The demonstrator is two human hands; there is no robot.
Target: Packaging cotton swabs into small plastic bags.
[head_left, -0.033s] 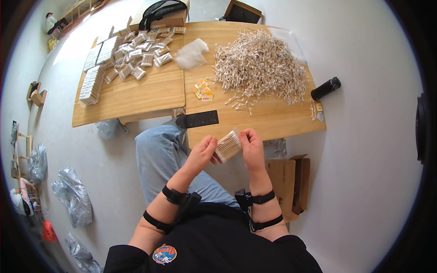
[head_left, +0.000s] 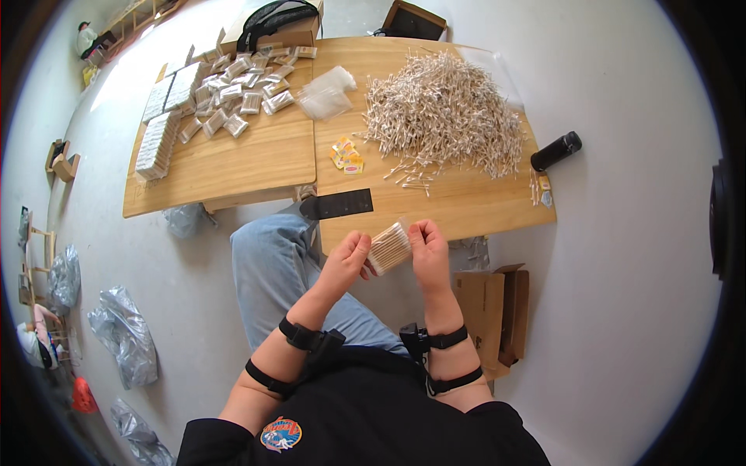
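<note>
Between my two hands, just off the table's near edge, is a small clear bag of cotton swabs point(head_left: 390, 248), its sticks lined up side by side. My left hand point(head_left: 348, 260) pinches the bag's left side between thumb and fingers. At its upper right end, my right hand point(head_left: 429, 250) grips the plastic with the thumb on top. A big loose heap of cotton swabs point(head_left: 443, 113) covers the right half of the table. Small yellow-and-white cards point(head_left: 346, 157) and a stack of flat clear bags point(head_left: 326, 93) lie left of the heap.
Filled swab packs point(head_left: 233, 92) lie scattered at the table's far left, beside neat stacked rows of packs point(head_left: 158, 146). A black bottle point(head_left: 556, 151) rests at the right edge. A black strap point(head_left: 342, 203) lies on the near edge. An open cardboard box point(head_left: 489, 318) stands below right.
</note>
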